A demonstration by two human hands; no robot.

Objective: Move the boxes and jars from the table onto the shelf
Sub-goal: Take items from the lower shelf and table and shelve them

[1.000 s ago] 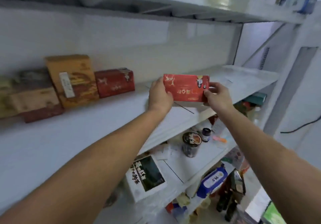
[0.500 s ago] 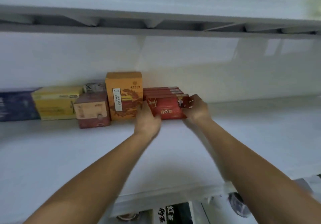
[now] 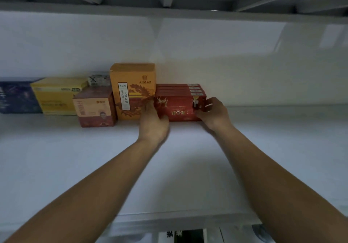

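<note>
Grip: left hand [image 3: 153, 124], right hand [image 3: 213, 113] clasp red box [image 3: 177, 109] ends.
Spot: shelf [image 3: 169, 167], twelve o'clock; orange box [image 3: 131, 92] at its nine.

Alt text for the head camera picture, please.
A left hand and a right hand grip a red box by its ends, on a white shelf in front of matching red boxes. To its left stand a tall orange box, a brown box, a yellow box and a blue box.

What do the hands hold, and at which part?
The front red box, by its short ends: left hand on the left end, right hand on the right.
</note>
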